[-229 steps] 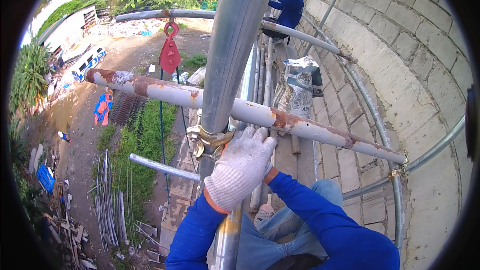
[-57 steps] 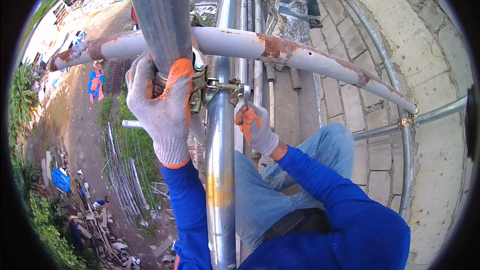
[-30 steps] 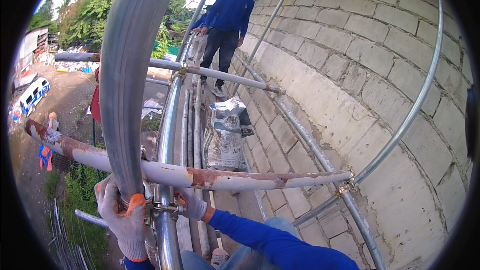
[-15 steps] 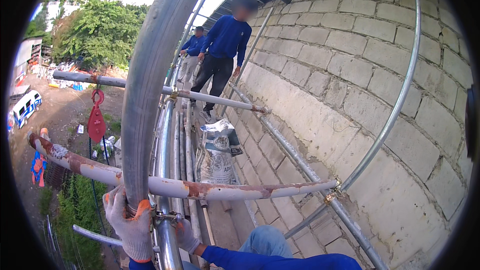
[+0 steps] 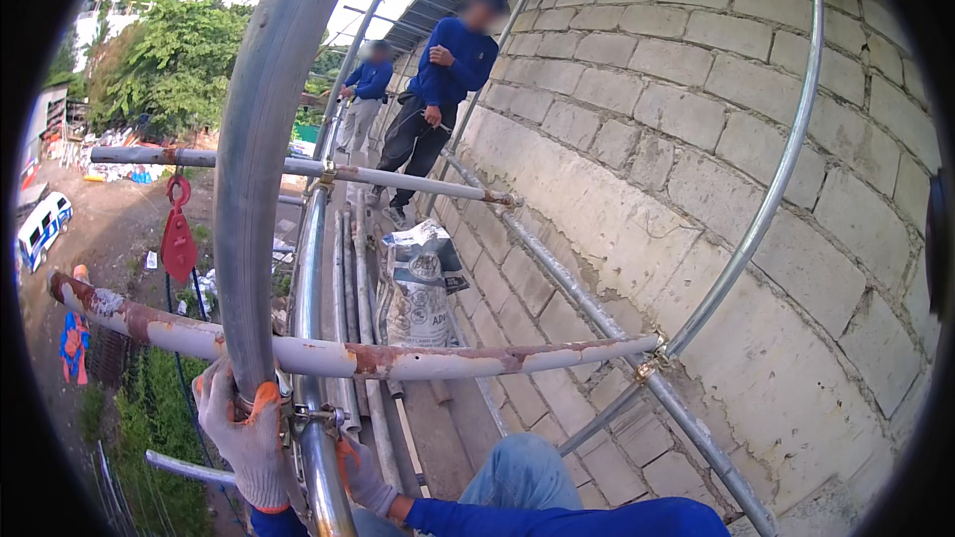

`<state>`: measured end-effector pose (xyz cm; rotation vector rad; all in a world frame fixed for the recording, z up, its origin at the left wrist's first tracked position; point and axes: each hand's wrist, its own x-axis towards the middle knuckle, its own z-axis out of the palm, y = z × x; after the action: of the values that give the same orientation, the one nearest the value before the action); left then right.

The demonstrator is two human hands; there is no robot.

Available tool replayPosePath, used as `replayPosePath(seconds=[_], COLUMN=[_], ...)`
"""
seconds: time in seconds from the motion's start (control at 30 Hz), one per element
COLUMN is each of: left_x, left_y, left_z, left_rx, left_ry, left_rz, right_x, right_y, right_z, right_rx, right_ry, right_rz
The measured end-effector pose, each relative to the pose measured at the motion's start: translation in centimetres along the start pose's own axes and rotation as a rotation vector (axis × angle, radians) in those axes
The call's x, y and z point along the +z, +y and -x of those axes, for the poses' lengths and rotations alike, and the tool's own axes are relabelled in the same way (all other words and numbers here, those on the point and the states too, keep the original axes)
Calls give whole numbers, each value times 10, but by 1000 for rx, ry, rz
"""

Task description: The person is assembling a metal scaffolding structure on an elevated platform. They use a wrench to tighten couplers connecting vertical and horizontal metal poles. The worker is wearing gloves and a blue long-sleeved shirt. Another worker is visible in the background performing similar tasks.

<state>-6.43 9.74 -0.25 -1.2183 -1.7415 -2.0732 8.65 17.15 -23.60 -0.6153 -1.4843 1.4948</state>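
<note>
My left hand (image 5: 242,430), in a white knitted glove with orange fingertips, wraps round the lower end of a thick grey upright pipe (image 5: 252,189). Beside it a metal scaffold clamp (image 5: 316,416) joins onto a shiny steel pipe (image 5: 314,318). Just below the clamp's bolt, my right hand (image 5: 366,477), gloved likewise, is curled against the shiny pipe's right side. Its fingertips are partly hidden there, and what they grip cannot be made out. Above both hands a rusty, white-painted crossbar (image 5: 458,362) passes the upright pipe.
A red pulley block (image 5: 178,244) with dark rope hangs from a farther crossbar (image 5: 418,182). Loose pipes (image 5: 360,278) and a printed sack (image 5: 418,283) lie along the walkway. Two people in blue tops (image 5: 453,65) stand beyond. A block wall (image 5: 736,159) rises right; ground lies far below left.
My view has shifted slightly, moving most things left in the picture. My right hand now sits a little lower from the clamp bolt. The nearer person has brought a forearm across the chest.
</note>
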Motion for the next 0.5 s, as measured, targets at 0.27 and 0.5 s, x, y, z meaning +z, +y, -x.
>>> replayPosePath(seconds=[0.27, 0.5], left_x=[1, -1], left_y=[-7, -7], left_z=[4, 2], left_rx=[-11, 19], left_ry=[24, 11], left_rz=[96, 28], right_x=[-12, 5], right_y=[0, -9], right_z=[3, 9], right_rx=[33, 37], right_ry=[-105, 26], right_rz=[-218, -258])
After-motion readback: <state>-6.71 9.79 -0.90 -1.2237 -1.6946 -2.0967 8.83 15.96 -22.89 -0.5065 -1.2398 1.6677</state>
